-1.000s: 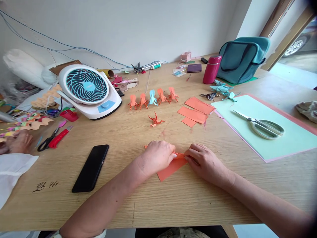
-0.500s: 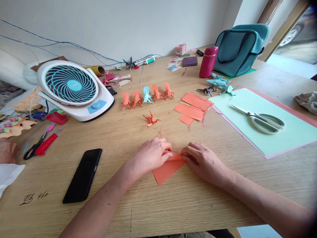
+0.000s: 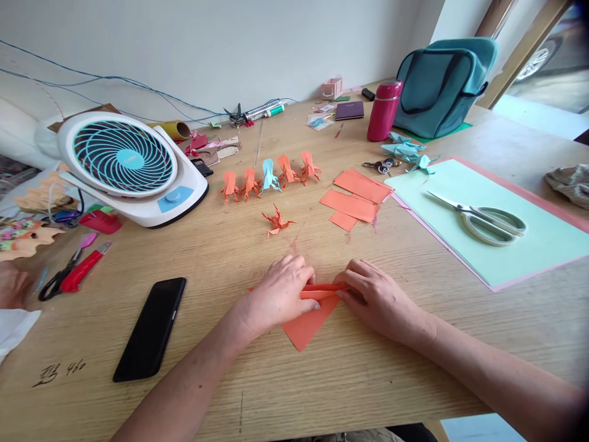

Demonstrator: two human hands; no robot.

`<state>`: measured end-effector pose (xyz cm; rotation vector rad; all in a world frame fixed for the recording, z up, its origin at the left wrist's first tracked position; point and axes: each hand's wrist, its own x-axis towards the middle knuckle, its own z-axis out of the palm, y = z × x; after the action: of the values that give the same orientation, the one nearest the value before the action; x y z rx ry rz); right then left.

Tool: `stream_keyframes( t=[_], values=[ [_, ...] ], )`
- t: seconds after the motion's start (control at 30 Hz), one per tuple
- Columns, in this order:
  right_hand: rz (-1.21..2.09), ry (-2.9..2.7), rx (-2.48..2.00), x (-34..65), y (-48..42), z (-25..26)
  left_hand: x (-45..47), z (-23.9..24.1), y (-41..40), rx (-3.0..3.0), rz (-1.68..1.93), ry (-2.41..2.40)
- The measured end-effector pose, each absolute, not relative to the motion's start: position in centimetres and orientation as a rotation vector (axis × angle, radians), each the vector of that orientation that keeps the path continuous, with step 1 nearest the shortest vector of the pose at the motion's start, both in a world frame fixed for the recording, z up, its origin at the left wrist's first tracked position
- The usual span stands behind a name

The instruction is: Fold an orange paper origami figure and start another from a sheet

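Note:
A sheet of orange paper point(image 3: 309, 324) lies on the wooden table in front of me, its far side folded over toward me and one corner pointing my way. My left hand point(image 3: 286, 288) grips the fold, thumb on the near side and fingers behind, covering the paper's left part. At the fold's right end, my right hand point(image 3: 375, 298) pinches the paper between thumb and fingers. Just beyond my hands sits an orange origami figure point(image 3: 277, 222) with thin, pointed limbs. Cut orange paper pieces point(image 3: 350, 205) lie farther off to the right.
Several folded paper figures point(image 3: 269, 175) stand in a row at mid-table. A black phone point(image 3: 150, 329) and a white fan point(image 3: 133, 166) are on the left. Scissors point(image 3: 488, 221) rest on pale green paper point(image 3: 460, 258) at right. Another person's hand point(image 3: 13, 285) shows at the left edge.
The fold has been brought nearer to me, and a second orange edge now shows behind it. My left thumb has come slightly toward me. The whole view has shifted a little.

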<state>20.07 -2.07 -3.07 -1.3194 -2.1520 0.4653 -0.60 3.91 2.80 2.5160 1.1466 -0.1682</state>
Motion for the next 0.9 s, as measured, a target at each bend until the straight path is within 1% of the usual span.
stream_keyframes(
  t=[0.1, 0.17, 0.37, 0.47, 0.63, 0.9],
  values=[
    [0.425, -2.067, -1.330, 20.19, -2.13, -2.97, -0.63, 3.24, 3.88, 2.412, -0.149, 1.165],
    [0.466, -2.003, -1.350, 20.33, -2.16, -2.86, -0.71, 3.51, 3.88, 2.305, -0.111, 1.185],
    [0.886, -1.737, -1.314, 20.80, -2.21, -2.46, -0.79, 3.41, 3.81, 2.103, 0.089, 1.108],
    [1.041, -1.605, -1.270, 20.98, -2.06, -2.52, -0.65, 3.46, 3.71, 2.050, 0.171, 1.027],
    [1.179, -1.351, -1.104, 21.02, -1.52, -3.11, -0.49, 3.67, 3.56, 2.077, 0.324, 0.933],
    [1.335, -1.107, -0.922, 20.70, -1.28, -2.74, -0.32, 3.26, 3.48, 2.220, 0.392, 0.923]
  ],
)
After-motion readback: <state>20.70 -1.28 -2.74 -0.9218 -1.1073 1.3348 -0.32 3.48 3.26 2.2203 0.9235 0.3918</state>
